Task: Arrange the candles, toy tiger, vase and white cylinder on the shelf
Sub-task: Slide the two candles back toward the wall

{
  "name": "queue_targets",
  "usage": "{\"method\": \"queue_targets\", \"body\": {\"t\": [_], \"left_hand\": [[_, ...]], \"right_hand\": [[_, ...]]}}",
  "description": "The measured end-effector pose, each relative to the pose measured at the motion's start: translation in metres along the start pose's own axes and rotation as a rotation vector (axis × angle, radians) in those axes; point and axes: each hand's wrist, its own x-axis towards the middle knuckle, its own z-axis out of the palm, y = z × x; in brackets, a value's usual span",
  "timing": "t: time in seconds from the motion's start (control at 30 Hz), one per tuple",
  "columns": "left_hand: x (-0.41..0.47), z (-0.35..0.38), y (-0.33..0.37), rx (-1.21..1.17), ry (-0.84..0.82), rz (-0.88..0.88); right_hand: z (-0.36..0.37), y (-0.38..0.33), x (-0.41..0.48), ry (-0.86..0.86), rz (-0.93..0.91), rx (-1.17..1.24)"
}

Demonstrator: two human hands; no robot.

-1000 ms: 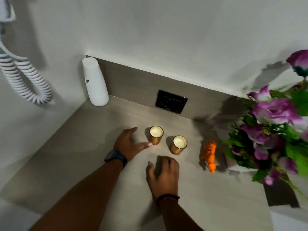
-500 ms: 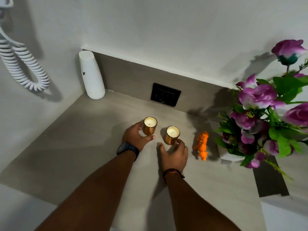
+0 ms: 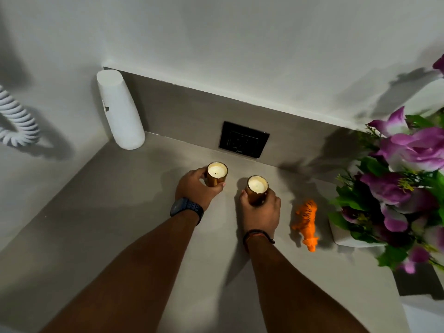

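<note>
On the shelf [image 3: 101, 236], mid-arrange: each hand wrapped around a candle.

Left hand [image 3: 195, 188] has its grip closed on the left candle [image 3: 217, 173], right hand [image 3: 260, 212] on the right candle [image 3: 257, 189]; both are small gold cups with cream wax, standing mid-shelf. Next I'd guess they get lifted or slid level, clear of the toy tiger [image 3: 306, 221].

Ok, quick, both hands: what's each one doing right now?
Left hand: closed on the left candle.
Right hand: closed on the right candle.
</note>
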Motion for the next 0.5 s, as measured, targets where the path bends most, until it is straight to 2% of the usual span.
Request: {"method": "queue_targets", "body": {"t": [0.23, 0.5], "left_hand": [[0.063, 0.005, -0.004, -0.057, 0.018, -0.003], [0.09, 0.011, -0.006, -0.032, 0.002, 0.006]], "right_hand": [[0.027, -0.014, 0.053, 0.037, 0.0, -0.016], [0.04, -0.016, 0.078, 0.071, 0.003, -0.02]]}}
